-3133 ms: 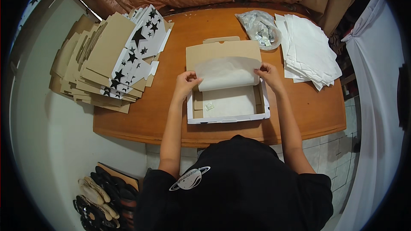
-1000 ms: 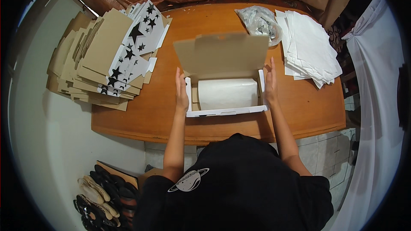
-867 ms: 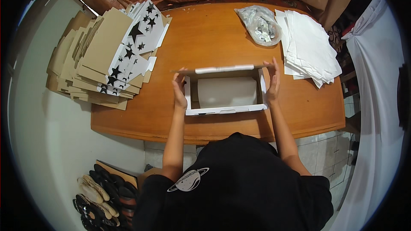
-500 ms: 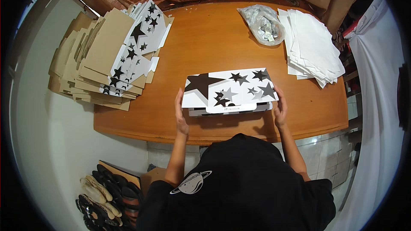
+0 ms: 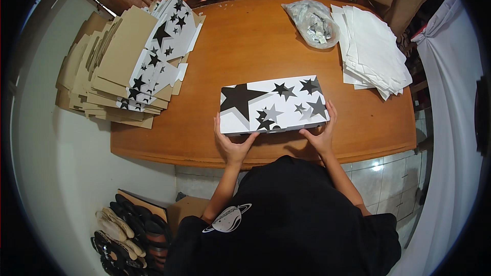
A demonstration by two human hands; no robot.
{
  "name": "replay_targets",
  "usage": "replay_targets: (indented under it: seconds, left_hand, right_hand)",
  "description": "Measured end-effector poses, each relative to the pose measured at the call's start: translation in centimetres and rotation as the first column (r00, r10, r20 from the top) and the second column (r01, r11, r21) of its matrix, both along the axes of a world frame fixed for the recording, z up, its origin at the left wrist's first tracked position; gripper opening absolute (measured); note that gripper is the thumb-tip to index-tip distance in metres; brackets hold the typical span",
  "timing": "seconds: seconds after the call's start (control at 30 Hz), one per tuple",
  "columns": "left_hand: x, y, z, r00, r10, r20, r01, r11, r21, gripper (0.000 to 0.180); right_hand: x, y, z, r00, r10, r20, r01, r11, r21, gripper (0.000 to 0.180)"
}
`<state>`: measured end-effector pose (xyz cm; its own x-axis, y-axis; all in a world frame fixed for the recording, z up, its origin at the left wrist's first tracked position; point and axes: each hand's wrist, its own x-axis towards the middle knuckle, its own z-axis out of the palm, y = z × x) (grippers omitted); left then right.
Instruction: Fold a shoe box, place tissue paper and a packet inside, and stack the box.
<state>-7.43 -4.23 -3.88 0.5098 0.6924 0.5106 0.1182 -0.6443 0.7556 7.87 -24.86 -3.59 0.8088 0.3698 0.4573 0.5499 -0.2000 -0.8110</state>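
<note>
A white cardboard box [image 5: 271, 106] printed with black and grey stars sits in front of me near the table's front edge, its lid closed. My left hand [image 5: 232, 145] wraps round the near left corner, fingers along the short side and thumb against the front. At the near right corner my right hand [image 5: 323, 135] grips the same way, with its thumb on the front face. The lid's front flap no longer shows, and the box's underside is hidden.
On the wooden table [image 5: 235, 36], a stack of flat star-printed cardboard blanks [image 5: 123, 51] leans at the left. A clear plastic bag of small packets [image 5: 314, 25] lies at the far right beside white paper sheets [image 5: 371, 46]. Several shoes [image 5: 128, 235] stand at lower left.
The box lid has gone down and its front flap is tucked out of sight. Both hands have moved from the box's sides to its near corners, thumbs now on the front.
</note>
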Motion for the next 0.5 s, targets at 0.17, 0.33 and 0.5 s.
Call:
replay_targets:
  seconds: [0.17,0.33,0.5]
  left_hand:
    - [0.4,-0.3,-0.3,0.996,0.089,0.001,-0.089,0.995,0.038,0.102]
    - [0.3,-0.5,-1.2,0.992,0.126,0.005,-0.126,0.992,-0.001,0.098]
    - [0.2,-0.6,-0.8,0.997,0.064,0.047,-0.057,0.990,-0.131,0.098]
  right_hand:
    - [-0.3,0.9,-0.2,0.994,0.019,-0.106,-0.005,0.991,0.131,0.101]
    - [-0.5,0.7,-0.8,0.988,0.000,-0.156,0.014,0.996,0.089,0.096]
    - [-0.8,0.7,-0.7,0.986,-0.068,-0.153,0.067,0.998,-0.012,0.098]
